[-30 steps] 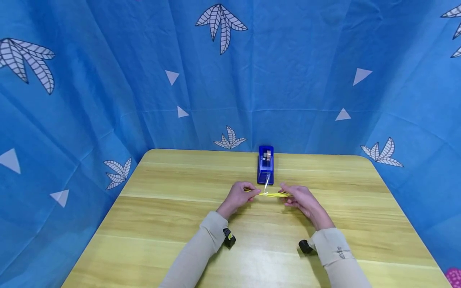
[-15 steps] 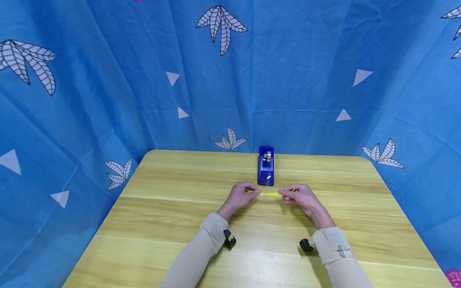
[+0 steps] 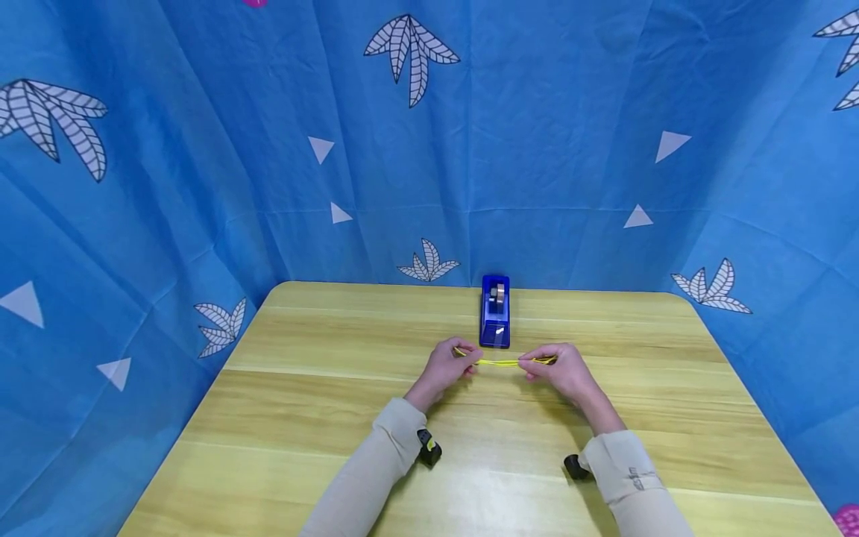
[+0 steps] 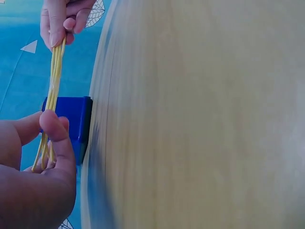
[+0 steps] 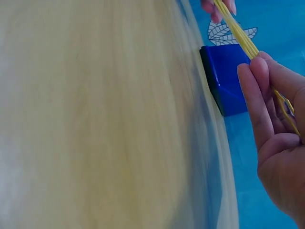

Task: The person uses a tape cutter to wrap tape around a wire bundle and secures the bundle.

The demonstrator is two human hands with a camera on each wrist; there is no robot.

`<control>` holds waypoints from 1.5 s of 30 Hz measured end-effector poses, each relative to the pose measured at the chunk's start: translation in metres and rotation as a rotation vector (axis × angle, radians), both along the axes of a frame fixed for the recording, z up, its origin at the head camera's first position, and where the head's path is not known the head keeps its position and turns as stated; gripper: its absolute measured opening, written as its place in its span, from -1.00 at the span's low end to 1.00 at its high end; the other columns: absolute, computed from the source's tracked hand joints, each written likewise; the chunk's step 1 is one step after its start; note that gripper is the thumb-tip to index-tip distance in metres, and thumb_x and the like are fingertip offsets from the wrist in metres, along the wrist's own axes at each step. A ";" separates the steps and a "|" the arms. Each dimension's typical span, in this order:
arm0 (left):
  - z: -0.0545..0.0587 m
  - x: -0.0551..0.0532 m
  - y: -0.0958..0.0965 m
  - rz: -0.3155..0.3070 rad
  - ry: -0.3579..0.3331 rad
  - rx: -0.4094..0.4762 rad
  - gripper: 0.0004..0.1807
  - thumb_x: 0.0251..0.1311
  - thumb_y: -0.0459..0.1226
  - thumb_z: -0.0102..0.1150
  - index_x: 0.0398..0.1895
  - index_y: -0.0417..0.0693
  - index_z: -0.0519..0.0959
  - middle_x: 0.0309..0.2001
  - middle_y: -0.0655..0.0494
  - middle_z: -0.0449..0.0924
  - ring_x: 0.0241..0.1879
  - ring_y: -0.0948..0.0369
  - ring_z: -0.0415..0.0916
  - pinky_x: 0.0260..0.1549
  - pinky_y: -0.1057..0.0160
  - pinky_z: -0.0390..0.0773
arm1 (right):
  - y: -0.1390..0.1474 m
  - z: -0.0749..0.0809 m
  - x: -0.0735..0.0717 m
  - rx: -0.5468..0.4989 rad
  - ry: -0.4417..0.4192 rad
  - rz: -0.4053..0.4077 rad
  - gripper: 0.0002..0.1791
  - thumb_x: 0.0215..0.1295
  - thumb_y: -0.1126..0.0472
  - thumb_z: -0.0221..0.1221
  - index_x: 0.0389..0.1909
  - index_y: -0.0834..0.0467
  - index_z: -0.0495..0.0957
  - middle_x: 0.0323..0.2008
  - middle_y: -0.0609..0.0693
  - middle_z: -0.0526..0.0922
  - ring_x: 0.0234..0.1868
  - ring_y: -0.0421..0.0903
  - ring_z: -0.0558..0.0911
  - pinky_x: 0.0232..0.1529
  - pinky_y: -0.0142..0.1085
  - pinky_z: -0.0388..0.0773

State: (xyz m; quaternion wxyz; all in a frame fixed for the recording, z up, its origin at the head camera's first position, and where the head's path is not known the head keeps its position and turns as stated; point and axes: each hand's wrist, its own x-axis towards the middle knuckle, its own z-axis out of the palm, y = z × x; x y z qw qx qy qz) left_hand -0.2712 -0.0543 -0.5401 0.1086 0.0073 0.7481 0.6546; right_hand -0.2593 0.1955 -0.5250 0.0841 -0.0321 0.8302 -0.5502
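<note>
Blue patterned curtain (image 3: 550,112), wood-grain counter (image 3: 322,425), blue tape dispenser (image 3: 495,315), left hand (image 3: 446,371) and right hand (image 3: 567,371) pinching yellow strands (image 3: 499,363) before it, seemingly taped midway.

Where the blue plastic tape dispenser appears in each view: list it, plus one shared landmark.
Head: blue plastic tape dispenser, just right of centre, below mid-height.
Left wrist: dispenser left of centre, partly hidden.
Right wrist: dispenser upper right, partly hidden.
Shared landmark: bundle of thin yellow strands.

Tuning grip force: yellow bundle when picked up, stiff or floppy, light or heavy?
The bundle is probably light: it's thin, and the left hand and right hand pinch it. Likely floppy rather than stiff, since it splays and curves beyond the pinches.
</note>
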 end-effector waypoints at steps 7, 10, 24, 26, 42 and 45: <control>0.003 0.004 0.004 -0.037 -0.003 0.021 -0.88 0.37 -0.37 0.30 -0.13 -0.28 0.64 -0.34 -0.03 0.73 -0.43 0.26 0.62 -0.34 0.36 0.70 | 0.004 -0.001 0.004 0.002 0.066 0.003 -0.74 0.30 0.22 0.42 -0.08 0.30 0.76 -0.08 0.22 0.77 -0.33 -0.11 0.79 -0.40 -0.40 0.65; 0.003 0.005 0.006 -0.021 0.023 0.004 -0.92 0.35 -0.40 0.31 -0.19 -0.27 0.67 -0.35 -0.02 0.72 -0.44 0.25 0.62 -0.33 0.35 0.71 | 0.005 -0.002 0.005 -0.040 0.048 0.009 -0.65 0.34 0.17 0.40 0.02 0.32 0.71 0.02 0.29 0.73 -0.26 -0.06 0.81 -0.26 -0.38 0.72; 0.007 0.006 0.009 0.009 0.066 -0.009 -0.93 0.31 -0.37 0.36 -0.26 -0.23 0.66 -0.37 0.00 0.70 -0.44 0.20 0.64 -0.34 0.30 0.72 | 0.001 0.015 0.001 -0.137 -0.157 -0.051 -0.32 0.51 -0.12 0.20 0.36 0.34 0.45 0.25 0.36 0.57 0.03 0.11 0.74 0.05 -0.14 0.75; 0.007 0.006 0.009 0.014 0.066 -0.008 -0.93 0.30 -0.38 0.36 -0.26 -0.23 0.66 -0.37 -0.01 0.70 -0.44 0.20 0.63 -0.34 0.29 0.72 | 0.001 0.016 0.000 -0.081 -0.193 -0.012 -0.33 0.51 -0.14 0.19 0.32 0.35 0.49 0.17 0.35 0.64 -0.17 0.03 0.78 -0.08 -0.16 0.78; 0.010 0.005 0.004 -0.029 0.057 -0.073 -0.90 0.32 -0.31 0.37 -0.21 -0.17 0.69 -0.28 0.03 0.71 -0.36 0.19 0.68 -0.31 0.31 0.72 | 0.005 0.005 -0.006 -0.125 -0.174 0.048 -0.64 0.33 0.21 0.40 -0.01 0.40 0.70 -0.35 0.16 0.80 -0.44 -0.18 0.71 -0.30 -0.32 0.76; 0.010 0.002 0.003 -0.066 0.057 -0.074 -0.84 0.34 -0.26 0.36 -0.13 -0.18 0.71 -0.24 -0.01 0.74 -0.31 0.16 0.69 -0.23 0.26 0.75 | 0.005 0.003 -0.006 -0.129 -0.128 0.020 -0.64 0.32 0.24 0.40 0.02 0.40 0.69 -0.28 0.22 0.80 -0.42 -0.15 0.74 -0.25 -0.29 0.78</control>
